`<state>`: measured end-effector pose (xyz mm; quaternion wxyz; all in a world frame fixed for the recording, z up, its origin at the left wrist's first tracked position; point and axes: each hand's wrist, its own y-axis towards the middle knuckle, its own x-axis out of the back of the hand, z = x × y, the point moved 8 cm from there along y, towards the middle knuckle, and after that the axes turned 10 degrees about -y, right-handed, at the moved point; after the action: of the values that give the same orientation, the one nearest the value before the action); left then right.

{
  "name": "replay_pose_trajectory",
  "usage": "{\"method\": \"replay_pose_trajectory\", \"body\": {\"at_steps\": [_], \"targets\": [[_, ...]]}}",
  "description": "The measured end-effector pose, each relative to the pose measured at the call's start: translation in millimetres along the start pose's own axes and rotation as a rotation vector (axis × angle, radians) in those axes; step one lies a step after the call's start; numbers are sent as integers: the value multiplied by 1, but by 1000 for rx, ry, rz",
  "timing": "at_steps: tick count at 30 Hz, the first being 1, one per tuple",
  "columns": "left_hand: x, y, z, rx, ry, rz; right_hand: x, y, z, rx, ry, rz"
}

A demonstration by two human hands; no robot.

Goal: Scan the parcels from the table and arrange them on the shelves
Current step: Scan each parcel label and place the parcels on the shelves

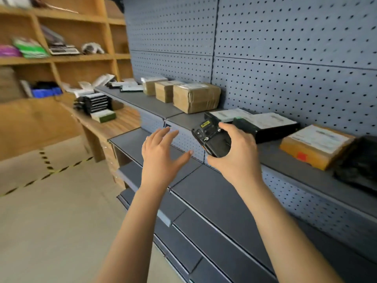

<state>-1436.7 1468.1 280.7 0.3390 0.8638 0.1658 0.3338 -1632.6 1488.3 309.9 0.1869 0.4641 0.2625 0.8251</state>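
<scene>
My right hand grips a black handheld scanner in front of the grey shelf. My left hand hovers open beside it, fingers spread, holding nothing. On the upper shelf stand three brown cardboard parcels in a row. To their right lie a flat black parcel with a white label, a brown padded parcel with a label and a dark parcel at the right edge. The wooden table at the left carries a stack of black parcels and a green one.
Grey pegboard backs the shelves. Lower grey shelves step out below my arms. Wooden shelving at the left holds assorted goods and a blue bin. The floor has yellow-black tape.
</scene>
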Motion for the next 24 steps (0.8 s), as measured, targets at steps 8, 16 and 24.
{"method": "replay_pose_trajectory", "body": {"at_steps": [8,16,24], "targets": [[117,-5,172,200,157,-79,-174,24,131,86,196,168],[193,-30,301,472,313,-150,-327,23,231,158,350,351],[229,1,439,658,419,-195,-483,64,307,219,469,501]]}}
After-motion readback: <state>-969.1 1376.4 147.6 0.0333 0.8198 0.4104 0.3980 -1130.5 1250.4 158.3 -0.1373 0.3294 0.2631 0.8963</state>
